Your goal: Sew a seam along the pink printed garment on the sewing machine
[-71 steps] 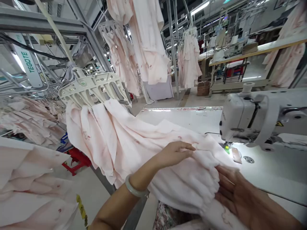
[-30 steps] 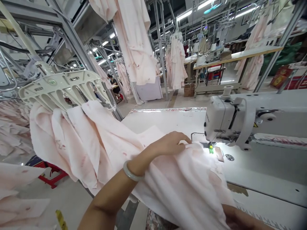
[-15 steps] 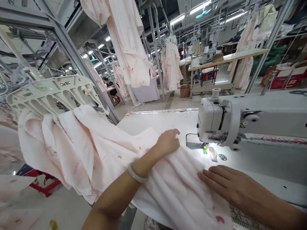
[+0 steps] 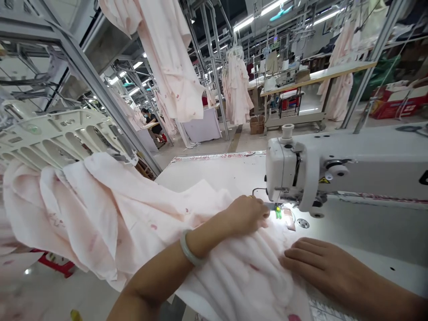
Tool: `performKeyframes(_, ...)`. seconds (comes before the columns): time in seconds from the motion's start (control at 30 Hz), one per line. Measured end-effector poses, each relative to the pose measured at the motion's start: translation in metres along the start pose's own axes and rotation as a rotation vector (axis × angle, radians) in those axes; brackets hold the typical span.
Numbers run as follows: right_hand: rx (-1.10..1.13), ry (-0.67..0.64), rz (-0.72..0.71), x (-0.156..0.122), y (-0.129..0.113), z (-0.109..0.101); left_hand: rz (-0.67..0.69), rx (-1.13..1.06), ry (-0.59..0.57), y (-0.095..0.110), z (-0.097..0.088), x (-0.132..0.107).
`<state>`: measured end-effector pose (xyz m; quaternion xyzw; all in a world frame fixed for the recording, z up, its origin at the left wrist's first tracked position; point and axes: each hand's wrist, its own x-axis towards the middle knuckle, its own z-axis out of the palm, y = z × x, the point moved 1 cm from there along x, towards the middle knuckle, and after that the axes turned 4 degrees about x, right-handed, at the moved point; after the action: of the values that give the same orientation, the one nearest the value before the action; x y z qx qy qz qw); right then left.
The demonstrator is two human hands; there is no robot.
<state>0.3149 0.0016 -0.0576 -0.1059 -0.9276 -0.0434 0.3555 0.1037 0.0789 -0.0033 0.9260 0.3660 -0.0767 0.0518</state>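
A pale pink garment with small red prints lies across the white sewing table and hangs from a cream plastic hanger clamp at the left. My left hand, a jade bangle on its wrist, is curled on the fabric right beside the needle of the white sewing machine. My right hand lies flat with fingers stretched out on the fabric's edge, in front of the needle plate.
More pink garments hang from overhead rails and metal posts behind the table. Another pink bunch hangs further back. A wooden-topped workbench stands at the back right. A red stool sits on the floor at the left. A person sits far back.
My left hand has slid the fabric forward to the needle. My right hand came out from under the cloth and now lies flat on it. The view has shifted left.
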Motion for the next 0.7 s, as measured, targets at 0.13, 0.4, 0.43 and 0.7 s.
performKeyframes(0.13, 0.058, 0.021, 0.011, -0.007, 0.001, 0.000, -0.119, -0.139, -0.045, -0.011, 0.002, 0.000)
performKeyframes(0.4, -0.084, 0.130, 0.149, -0.006, 0.009, 0.021, 0.042, -0.405, 0.108, -0.017, -0.010, -0.015)
performKeyframes(0.43, -0.099, 0.140, 0.165, -0.006, 0.010, 0.023, 0.019, -0.453, 0.084, -0.017, -0.012, -0.014)
performKeyframes(0.7, -0.119, 0.105, 0.081, -0.027, 0.018, 0.022, -0.204, -0.732, 0.035, -0.014, -0.016, 0.008)
